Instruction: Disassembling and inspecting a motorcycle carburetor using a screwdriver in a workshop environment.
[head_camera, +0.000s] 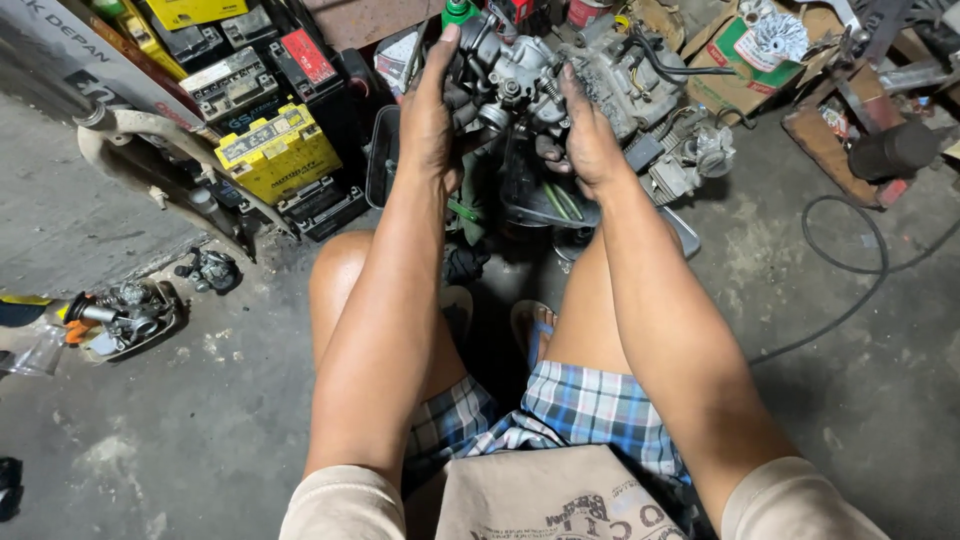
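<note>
I hold a grey metal carburetor (505, 80) up in front of me with both hands. My left hand (428, 120) wraps its left side, with the fingers reaching up along the body. On the right side, my greasy right hand (588, 140) grips the part from below. A green-capped piece (458, 12) shows just above the carburetor. My knees and plaid shorts (560, 410) are below, over the concrete floor.
Several batteries, one yellow (277, 152), are stacked at the left. An engine part (640, 75) lies behind the carburetor. Another carburetor (125, 315) sits in a tray on the floor at left. A black cable (850, 265) loops at right. A dark tray (540, 195) lies under my hands.
</note>
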